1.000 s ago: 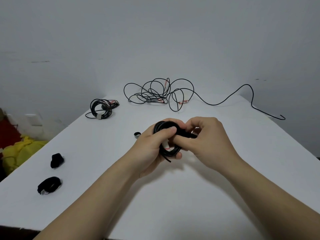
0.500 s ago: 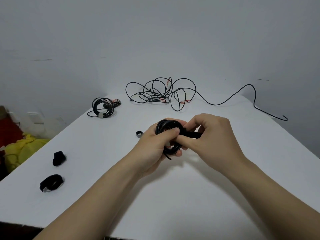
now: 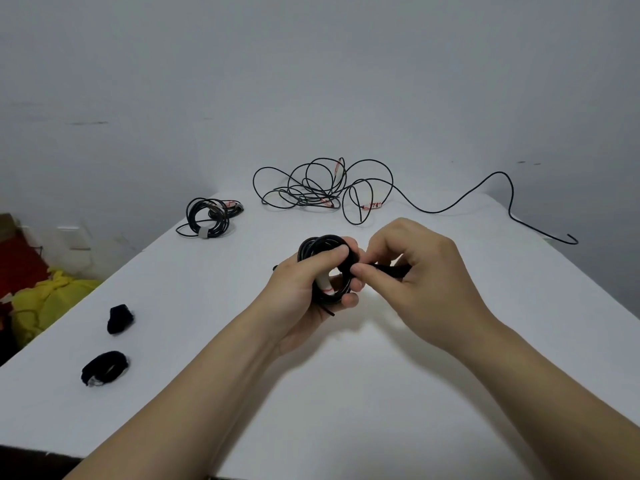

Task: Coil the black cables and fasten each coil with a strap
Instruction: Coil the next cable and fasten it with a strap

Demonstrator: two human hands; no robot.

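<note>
Above the middle of the white table, my left hand (image 3: 304, 289) grips a small black cable coil (image 3: 320, 245), thumb pressed across its top. My right hand (image 3: 422, 271) pinches a black strap (image 3: 389, 269) that runs from the coil's right side out to the right. Part of the coil and strap is hidden by my fingers. A loose, tangled black cable (image 3: 322, 188) lies at the table's far side, its tail trailing right. A finished coil with a grey strap (image 3: 207, 216) lies at the far left.
Two spare black straps (image 3: 119, 318) (image 3: 104, 368) lie near the table's left edge. The white table (image 3: 346, 393) ends close at the front and left. Yellow and red items (image 3: 45, 299) sit on the floor to the left. A grey wall stands behind.
My right hand has drawn the strap farther out to the right of the coil. Both hands lifted slightly. The small ring seen left of my left hand is now hidden.
</note>
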